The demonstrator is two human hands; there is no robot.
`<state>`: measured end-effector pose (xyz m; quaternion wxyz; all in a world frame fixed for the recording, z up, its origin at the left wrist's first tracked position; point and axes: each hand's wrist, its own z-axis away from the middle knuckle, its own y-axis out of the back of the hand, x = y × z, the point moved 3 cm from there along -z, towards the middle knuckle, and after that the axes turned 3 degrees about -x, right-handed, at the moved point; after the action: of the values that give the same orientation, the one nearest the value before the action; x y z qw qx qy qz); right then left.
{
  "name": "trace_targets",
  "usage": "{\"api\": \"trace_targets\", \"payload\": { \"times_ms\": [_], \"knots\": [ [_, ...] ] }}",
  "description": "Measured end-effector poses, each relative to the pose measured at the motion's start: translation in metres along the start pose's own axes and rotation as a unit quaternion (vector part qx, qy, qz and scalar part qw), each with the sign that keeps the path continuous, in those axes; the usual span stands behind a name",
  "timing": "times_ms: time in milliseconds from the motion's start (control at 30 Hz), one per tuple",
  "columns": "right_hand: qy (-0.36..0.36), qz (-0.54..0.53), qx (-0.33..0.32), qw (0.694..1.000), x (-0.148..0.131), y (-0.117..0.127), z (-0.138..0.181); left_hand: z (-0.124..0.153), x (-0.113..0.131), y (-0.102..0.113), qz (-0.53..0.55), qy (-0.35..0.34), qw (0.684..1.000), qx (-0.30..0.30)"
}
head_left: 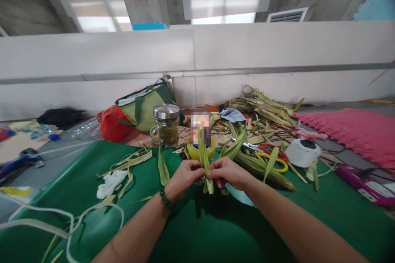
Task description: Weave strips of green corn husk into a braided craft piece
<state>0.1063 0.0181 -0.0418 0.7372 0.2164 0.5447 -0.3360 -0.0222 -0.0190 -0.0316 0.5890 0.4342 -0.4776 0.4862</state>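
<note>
Between my two hands stands a pale green corn husk strip (207,169), held nearly upright above the green mat (234,238). My left hand (189,176), with a beaded bracelet (166,197) at the wrist, pinches it from the left. From the other side my right hand (227,172) pinches it with thumb and forefinger. Just behind the strip is a yellow bowl (193,151); a blurred patch hides what is above it. Close to my right hand lie a larger bunch of husks (262,172) and scissors with red and yellow handles (273,157).
A lidded glass jar (166,125) stands at the back beside a green bag (135,109). Loose husks (265,107) are heaped by the wall. Crumpled white tissue (111,183) and a white cord (72,222) lie left; a white roll (302,153) and purple device (365,185) sit right.
</note>
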Motion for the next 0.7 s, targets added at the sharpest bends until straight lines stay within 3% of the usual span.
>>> {"api": "trace_targets", "payload": {
  "times_ms": [700],
  "knots": [
    [0.078, 0.131, 0.097, 0.984, -0.0051, 0.0054, 0.0068, -0.0006, 0.0005, 0.0001, 0.004, 0.047, 0.999, -0.008]
  ]
}}
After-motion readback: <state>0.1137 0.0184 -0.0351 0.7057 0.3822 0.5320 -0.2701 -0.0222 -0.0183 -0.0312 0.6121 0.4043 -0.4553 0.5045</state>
